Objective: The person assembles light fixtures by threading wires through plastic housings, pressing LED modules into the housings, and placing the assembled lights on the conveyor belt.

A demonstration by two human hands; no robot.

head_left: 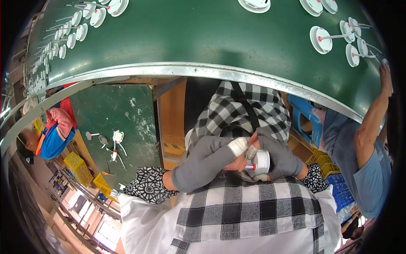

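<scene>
Close to my body, over the checked apron [262,203], my two hands work on a white round housing [263,160] with a red cable fitting on its face. My right hand [277,154], in a grey fingerless glove, is wrapped round the housing's side. Its fingertips carry white tape. Also gloved in grey, my left hand [211,155] is closed with its fingers pinched beside the red fitting. Taped fingers of both hands meet there, and they hide most of the cable.
Ahead runs a green work surface [190,38] with a metal edge [169,69]. Similar white housings with cables [321,39] lie at its sides. A green side table [122,106] at left bears loose cabled parts [117,137] and an orange-handled tool [108,173]. Co-workers sit at both sides.
</scene>
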